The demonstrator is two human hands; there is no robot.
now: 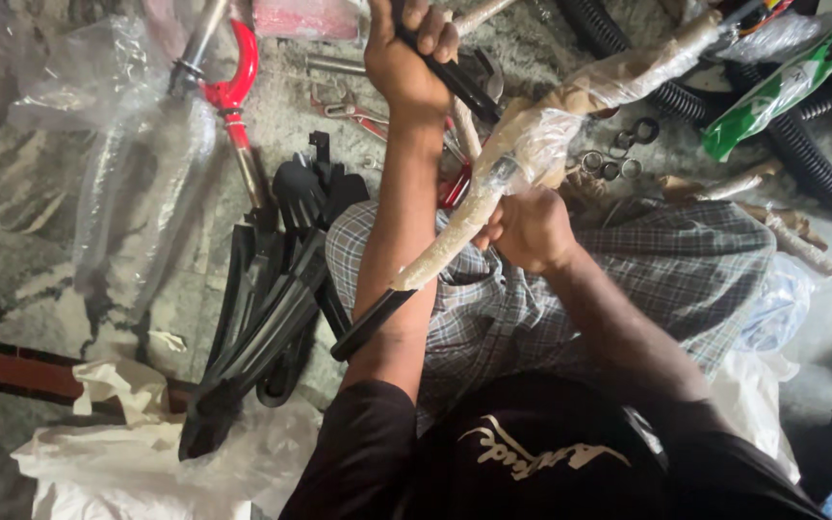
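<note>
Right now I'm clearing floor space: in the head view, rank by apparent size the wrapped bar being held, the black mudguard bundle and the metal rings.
1. black mudguard bundle and wrapped bar: similar, unsure
2. metal rings

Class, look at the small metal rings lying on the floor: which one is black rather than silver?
The black ring, farthest right and highest in the cluster; the silver rings lie lower left of it, toward the paper-wrapped tube.

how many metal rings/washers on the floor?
5 visible: three small silver rings in a row beside the wrapped bar, two darker rings just above them. More may be hidden under the wrapping.
</note>
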